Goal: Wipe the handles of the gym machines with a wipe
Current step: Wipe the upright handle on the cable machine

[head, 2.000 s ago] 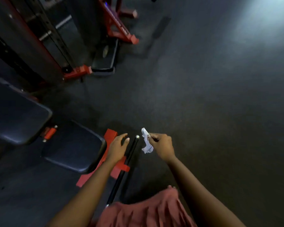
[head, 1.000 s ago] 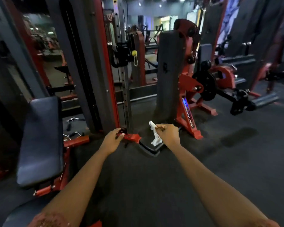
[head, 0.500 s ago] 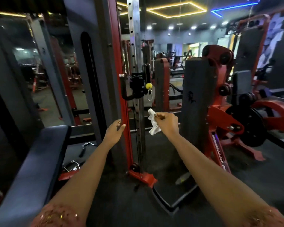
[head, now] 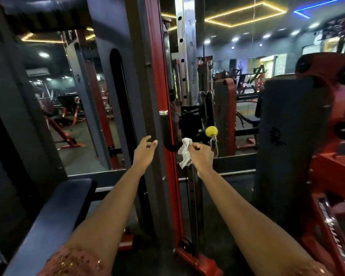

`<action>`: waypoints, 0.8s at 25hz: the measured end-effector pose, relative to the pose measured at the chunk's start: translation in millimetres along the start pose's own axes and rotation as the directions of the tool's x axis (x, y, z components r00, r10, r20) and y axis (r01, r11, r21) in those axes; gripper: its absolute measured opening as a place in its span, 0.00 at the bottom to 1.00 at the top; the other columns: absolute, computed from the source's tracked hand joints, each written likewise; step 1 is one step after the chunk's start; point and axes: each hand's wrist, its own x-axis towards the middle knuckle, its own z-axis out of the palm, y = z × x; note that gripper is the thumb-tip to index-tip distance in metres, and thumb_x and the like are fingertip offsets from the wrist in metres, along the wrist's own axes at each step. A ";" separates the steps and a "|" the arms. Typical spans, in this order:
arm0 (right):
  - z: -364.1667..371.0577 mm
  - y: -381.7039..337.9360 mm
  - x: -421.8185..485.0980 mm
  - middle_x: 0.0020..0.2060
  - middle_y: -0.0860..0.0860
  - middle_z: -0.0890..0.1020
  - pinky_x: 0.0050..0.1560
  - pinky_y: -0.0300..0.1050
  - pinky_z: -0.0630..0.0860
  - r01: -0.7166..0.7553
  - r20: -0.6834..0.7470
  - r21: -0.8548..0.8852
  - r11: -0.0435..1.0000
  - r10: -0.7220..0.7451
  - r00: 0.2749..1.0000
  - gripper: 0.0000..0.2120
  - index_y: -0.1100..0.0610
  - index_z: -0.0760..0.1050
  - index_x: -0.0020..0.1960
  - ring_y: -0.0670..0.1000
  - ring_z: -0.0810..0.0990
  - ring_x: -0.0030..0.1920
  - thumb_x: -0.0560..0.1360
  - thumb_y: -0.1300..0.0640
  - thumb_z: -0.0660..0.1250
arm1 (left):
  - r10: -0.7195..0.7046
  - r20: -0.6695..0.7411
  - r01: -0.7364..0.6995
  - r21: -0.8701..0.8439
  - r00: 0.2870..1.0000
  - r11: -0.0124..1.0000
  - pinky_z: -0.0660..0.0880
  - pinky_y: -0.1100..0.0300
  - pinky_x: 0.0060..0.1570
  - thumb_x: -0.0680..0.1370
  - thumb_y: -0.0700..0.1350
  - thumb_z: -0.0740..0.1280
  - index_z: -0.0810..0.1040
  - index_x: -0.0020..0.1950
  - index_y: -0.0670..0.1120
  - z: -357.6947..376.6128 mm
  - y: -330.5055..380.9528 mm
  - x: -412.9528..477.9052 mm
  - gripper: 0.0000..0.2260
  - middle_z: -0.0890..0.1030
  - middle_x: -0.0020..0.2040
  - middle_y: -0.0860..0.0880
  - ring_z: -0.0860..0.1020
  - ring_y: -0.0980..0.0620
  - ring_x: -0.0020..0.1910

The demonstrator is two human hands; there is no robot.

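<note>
Red paint runs up the tall upright (head: 159, 76) of the cable machine at the middle of the view, with a grey panel (head: 108, 108) bearing a long dark slot along its left side. To the right stands a broad dark shroud (head: 287, 152) on a second machine, its red frame (head: 333, 176) spreading toward the floor. At lower left a dark padded bench (head: 54, 216) slopes in from the corner. Just right of the red upright rises a silver rail (head: 184, 56), punched with a column of holes and marked with numbers.

On that rail sits a black carriage, and from it a black handle (head: 165, 130) stands upright with a chrome cap on top, its lower end bending right toward the carriage. This handle lies between the two hands.

The left hand (head: 144, 150) is held up in front of the grey panel, just left of the handle and apart from it, its fingers loosely spread and slightly curved, holding nothing. The right hand (head: 201, 156) is curled, and pinches the white wipe (head: 184, 153) between thumb and fingers. The crumpled wipe hangs from the pinch, with its upper end just beside the handle's lower bend; whether cloth and handle touch cannot be told.

Above the right hand a small yellow ball (head: 211, 131) sits on the cable, with a metal clip (head: 215, 145) below it, partly hidden by the knuckles. Both forearms reach in from the bottom edge, and a pink sleeve (head: 76, 262) with gold flecks shows at the left.
</note>
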 end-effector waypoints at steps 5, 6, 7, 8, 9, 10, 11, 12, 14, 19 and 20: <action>73.3 -20.8 83.9 0.45 0.57 0.84 0.50 0.42 0.76 0.044 -0.189 0.062 0.997 -0.031 0.981 0.11 0.59 0.81 0.53 0.54 0.81 0.47 0.76 0.56 0.64 | 0.046 0.070 -0.039 -0.089 0.996 0.995 0.66 0.60 0.57 0.80 0.54 0.58 0.62 0.73 0.50 16.5 -25.3 99.7 0.23 0.75 0.63 0.49 0.71 0.53 0.60; 89.6 -22.8 95.6 0.47 0.57 0.84 0.49 0.38 0.74 0.067 -0.214 0.033 0.997 -0.058 0.975 0.11 0.58 0.80 0.55 0.55 0.81 0.49 0.76 0.55 0.63 | 0.067 0.095 -0.057 -0.103 0.993 0.993 0.66 0.58 0.60 0.80 0.55 0.58 0.61 0.73 0.51 20.3 -30.8 118.8 0.23 0.75 0.64 0.50 0.71 0.52 0.63; 106.5 -22.2 104.1 0.46 0.57 0.83 0.46 0.35 0.73 0.088 -0.220 -0.015 0.996 -0.089 0.971 0.12 0.57 0.79 0.57 0.56 0.81 0.48 0.77 0.55 0.63 | 0.098 0.122 -0.085 -0.111 0.988 0.990 0.66 0.57 0.63 0.80 0.56 0.57 0.61 0.73 0.52 24.0 -35.6 134.9 0.22 0.74 0.65 0.50 0.71 0.51 0.64; 120.3 -19.5 111.6 0.44 0.59 0.83 0.45 0.36 0.74 0.124 -0.219 -0.067 0.990 -0.136 0.966 0.13 0.57 0.78 0.58 0.57 0.82 0.46 0.78 0.55 0.62 | 0.135 0.143 -0.117 -0.126 0.981 0.985 0.66 0.55 0.65 0.80 0.56 0.56 0.62 0.73 0.54 27.5 -39.4 148.0 0.22 0.73 0.66 0.50 0.72 0.50 0.64; 132.4 -14.2 117.2 0.43 0.59 0.83 0.46 0.40 0.75 0.166 -0.222 -0.106 0.980 -0.186 0.957 0.13 0.56 0.77 0.60 0.57 0.82 0.44 0.78 0.55 0.62 | 0.168 0.153 -0.145 -0.149 0.974 0.978 0.67 0.52 0.67 0.80 0.57 0.56 0.63 0.72 0.54 31.0 -42.3 157.5 0.21 0.73 0.67 0.50 0.73 0.50 0.64; 141.3 -8.9 116.8 0.43 0.58 0.83 0.47 0.42 0.76 0.216 -0.228 -0.118 0.969 -0.238 0.944 0.13 0.54 0.76 0.61 0.53 0.81 0.43 0.78 0.58 0.62 | 0.201 0.152 -0.172 -0.184 0.968 0.968 0.69 0.50 0.66 0.80 0.57 0.56 0.65 0.71 0.54 34.6 -45.7 164.2 0.20 0.74 0.67 0.50 0.74 0.51 0.63; 147.9 -3.2 113.6 0.46 0.57 0.83 0.48 0.41 0.75 0.270 -0.229 -0.104 0.957 -0.287 0.930 0.14 0.54 0.75 0.63 0.49 0.80 0.44 0.77 0.60 0.62 | 0.231 0.138 -0.199 -0.211 0.963 0.957 0.70 0.49 0.65 0.80 0.56 0.57 0.67 0.70 0.54 37.0 -48.7 167.3 0.19 0.75 0.66 0.51 0.74 0.51 0.63; 152.1 5.3 110.0 0.50 0.54 0.83 0.51 0.39 0.74 0.314 -0.226 -0.116 0.942 -0.333 0.915 0.15 0.56 0.75 0.63 0.47 0.79 0.48 0.77 0.62 0.62 | 0.251 0.123 -0.220 -0.225 0.960 0.949 0.70 0.50 0.65 0.80 0.55 0.57 0.68 0.70 0.54 38.9 -52.4 169.7 0.19 0.76 0.64 0.52 0.75 0.52 0.62; 155.0 23.8 106.0 0.53 0.53 0.82 0.55 0.39 0.75 0.387 -0.270 -0.171 0.906 -0.421 0.866 0.14 0.59 0.76 0.61 0.48 0.80 0.52 0.75 0.65 0.64 | 0.278 0.110 -0.246 -0.241 0.954 0.939 0.72 0.53 0.63 0.79 0.53 0.60 0.68 0.69 0.54 40.6 -56.7 172.1 0.18 0.79 0.59 0.53 0.77 0.55 0.59; 143.2 63.2 100.7 0.55 0.41 0.73 0.61 0.26 0.62 0.392 -0.030 -0.235 0.890 -0.409 0.912 0.16 0.59 0.73 0.63 0.33 0.69 0.55 0.76 0.67 0.60 | 0.296 0.075 -0.263 -0.287 0.952 0.921 0.77 0.57 0.56 0.76 0.50 0.66 0.70 0.68 0.55 45.9 -62.6 174.6 0.20 0.80 0.55 0.51 0.79 0.57 0.51; 140.7 70.4 99.8 0.53 0.40 0.74 0.58 0.26 0.65 0.386 -0.033 -0.228 0.894 -0.403 0.915 0.16 0.56 0.74 0.63 0.33 0.72 0.54 0.77 0.66 0.61 | 0.298 0.061 -0.271 -0.277 0.953 0.922 0.77 0.61 0.55 0.76 0.50 0.67 0.70 0.67 0.55 46.6 -62.4 174.2 0.20 0.80 0.54 0.51 0.79 0.57 0.50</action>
